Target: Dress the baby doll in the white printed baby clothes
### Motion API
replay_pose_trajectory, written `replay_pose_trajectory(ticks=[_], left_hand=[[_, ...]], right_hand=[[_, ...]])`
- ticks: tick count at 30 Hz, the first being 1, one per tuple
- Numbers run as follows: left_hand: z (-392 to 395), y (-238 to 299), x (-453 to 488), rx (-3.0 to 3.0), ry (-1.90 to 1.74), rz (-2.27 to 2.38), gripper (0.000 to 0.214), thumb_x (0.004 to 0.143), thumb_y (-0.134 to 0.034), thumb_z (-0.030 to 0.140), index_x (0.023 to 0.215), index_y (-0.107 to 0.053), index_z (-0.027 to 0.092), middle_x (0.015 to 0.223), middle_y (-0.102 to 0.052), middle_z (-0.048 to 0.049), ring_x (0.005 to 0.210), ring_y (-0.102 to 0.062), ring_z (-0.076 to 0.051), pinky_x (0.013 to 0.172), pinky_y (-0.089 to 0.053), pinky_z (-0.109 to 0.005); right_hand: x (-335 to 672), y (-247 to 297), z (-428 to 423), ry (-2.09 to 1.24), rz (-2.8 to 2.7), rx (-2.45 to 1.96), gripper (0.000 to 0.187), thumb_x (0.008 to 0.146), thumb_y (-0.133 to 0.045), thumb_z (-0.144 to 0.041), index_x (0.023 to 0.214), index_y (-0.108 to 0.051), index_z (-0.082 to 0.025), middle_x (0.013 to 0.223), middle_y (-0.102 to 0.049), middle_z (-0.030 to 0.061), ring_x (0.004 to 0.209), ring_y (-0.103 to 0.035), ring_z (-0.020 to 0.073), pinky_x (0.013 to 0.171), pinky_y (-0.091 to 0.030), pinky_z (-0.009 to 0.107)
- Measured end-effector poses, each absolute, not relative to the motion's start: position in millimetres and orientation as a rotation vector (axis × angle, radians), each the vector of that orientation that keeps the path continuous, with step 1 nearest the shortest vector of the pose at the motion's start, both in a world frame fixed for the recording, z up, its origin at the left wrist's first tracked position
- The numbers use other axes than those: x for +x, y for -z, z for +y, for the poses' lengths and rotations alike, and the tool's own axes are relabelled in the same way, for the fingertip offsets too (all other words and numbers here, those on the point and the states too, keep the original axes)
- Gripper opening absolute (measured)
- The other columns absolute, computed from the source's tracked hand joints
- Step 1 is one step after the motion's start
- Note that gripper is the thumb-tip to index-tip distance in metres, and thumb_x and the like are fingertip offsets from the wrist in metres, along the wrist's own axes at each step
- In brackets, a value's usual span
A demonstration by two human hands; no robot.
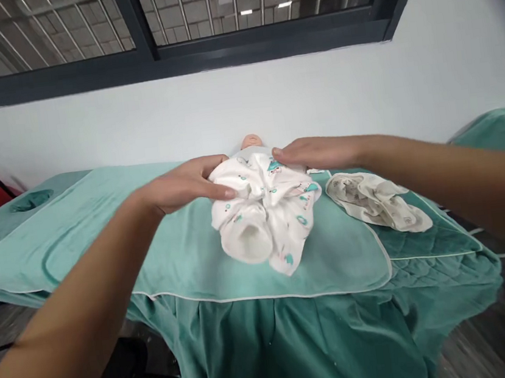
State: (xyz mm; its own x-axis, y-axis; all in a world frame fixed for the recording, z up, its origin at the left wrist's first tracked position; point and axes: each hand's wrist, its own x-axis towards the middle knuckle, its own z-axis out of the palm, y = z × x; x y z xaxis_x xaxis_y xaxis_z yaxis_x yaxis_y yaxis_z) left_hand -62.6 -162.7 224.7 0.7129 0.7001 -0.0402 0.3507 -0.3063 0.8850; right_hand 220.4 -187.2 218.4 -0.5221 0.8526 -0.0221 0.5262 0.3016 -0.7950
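Note:
A baby doll [251,141] lies on its back on a teal-covered table, feet toward me, dressed in a white printed garment [267,212] with teal figures. My left hand [187,184] rests on the doll's left side near the chest, fingers curled over the cloth and thumb pressing it. My right hand [312,152] lies flat on the other side of the chest, fingers stretched out on the garment. Only the top of the doll's head shows beyond my hands.
A teal pad with white piping [101,232] covers the table top under the doll. A second crumpled white garment [376,201] lies to the right. A wall and dark-framed window stand behind. Dark floor and a black chair [119,377] are below left.

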Motion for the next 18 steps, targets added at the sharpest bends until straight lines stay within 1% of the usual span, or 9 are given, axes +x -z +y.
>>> replay_pose_trajectory(ticks=[2,5,7,9,11,13,15,18], left_hand=[[-159.3,-247.7,-64.1,1.999,-0.38,0.929,0.038,0.055,-0.086,0.031,0.089,-0.072,0.019,0.087,-0.071,-0.003,0.084,-0.068,-0.024,0.069,-0.053,-0.03],[-157.5,-273.9,-60.2,2.098,-0.414,1.075,0.026,0.057,-0.084,0.029,0.078,-0.072,0.021,0.074,-0.068,0.0004,0.08,-0.068,-0.024,0.068,-0.053,-0.029],[-158.1,-283.5,-53.8,2.188,-0.337,1.072,0.022,0.059,-0.083,0.03,0.074,-0.071,0.02,0.07,-0.066,0.0007,0.077,-0.067,-0.022,0.064,-0.051,-0.027],[-159.7,-287.2,-46.8,2.264,-0.297,1.021,0.023,0.061,-0.084,0.033,0.073,-0.069,0.02,0.069,-0.064,0.0005,0.073,-0.065,-0.02,0.061,-0.048,-0.027],[-160.8,-287.2,-41.6,2.307,-0.394,0.984,0.027,0.062,-0.084,0.035,0.074,-0.066,0.02,0.069,-0.062,0.0006,0.07,-0.062,-0.017,0.061,-0.046,-0.027],[-159.7,-285.8,-40.5,2.349,-0.558,0.991,0.029,0.066,-0.084,0.037,0.077,-0.065,0.018,0.07,-0.06,0.0007,0.068,-0.057,-0.014,0.062,-0.043,-0.027],[-155.8,-285.4,-44.2,2.419,-0.68,1.057,0.031,0.068,-0.083,0.04,0.076,-0.063,0.017,0.068,-0.056,0.0013,0.067,-0.053,-0.012,0.064,-0.04,-0.027],[-148.2,-287.4,-56.7,2.532,-0.701,1.196,0.037,0.064,-0.085,0.044,0.065,-0.059,0.018,0.061,-0.046,0.0028,0.066,-0.052,-0.013,0.063,-0.036,-0.027]], right_hand=[[217.0,-239.7,-183.3,-1.079,-2.204,-1.24,0.053,0.082,-0.057,-0.074,0.081,-0.072,-0.023,0.083,-0.072,0.0043,0.087,-0.066,0.0233,0.077,-0.053,0.035],[212.8,-266.8,-180.4,-1.044,-2.239,-1.253,0.059,0.086,-0.051,-0.074,0.083,-0.073,-0.019,0.082,-0.071,0.0052,0.087,-0.067,0.0212,0.078,-0.054,0.036],[211.1,-280.7,-180.6,-0.978,-2.282,-1.274,0.053,0.086,-0.058,-0.067,0.081,-0.072,-0.017,0.082,-0.07,0.0037,0.085,-0.067,0.0189,0.076,-0.054,0.035],[210.9,-291.2,-182.2,-0.885,-2.309,-1.29,0.043,0.08,-0.07,-0.058,0.079,-0.071,-0.015,0.081,-0.069,0.0014,0.082,-0.067,0.0165,0.072,-0.053,0.033],[212.9,-298.0,-183.7,-0.788,-2.343,-1.291,0.04,0.076,-0.075,-0.054,0.079,-0.071,-0.015,0.078,-0.068,-0.0005,0.078,-0.066,0.0143,0.069,-0.052,0.031],[217.5,-301.3,-184.1,-0.655,-2.421,-1.324,0.04,0.075,-0.075,-0.056,0.079,-0.072,-0.016,0.076,-0.066,-0.0018,0.076,-0.066,0.0135,0.069,-0.052,0.031],[224.8,-301.3,-183.4,-0.451,-2.502,-1.358,0.04,0.073,-0.074,-0.059,0.077,-0.073,-0.019,0.081,-0.067,-0.0018,0.081,-0.067,0.0144,0.075,-0.053,0.033],[239.0,-297.6,-182.8,-0.228,-2.487,-1.331,0.039,0.074,-0.073,-0.061,0.077,-0.075,-0.022,0.103,-0.069,-0.0001,0.097,-0.066,0.0173,0.087,-0.052,0.037]])
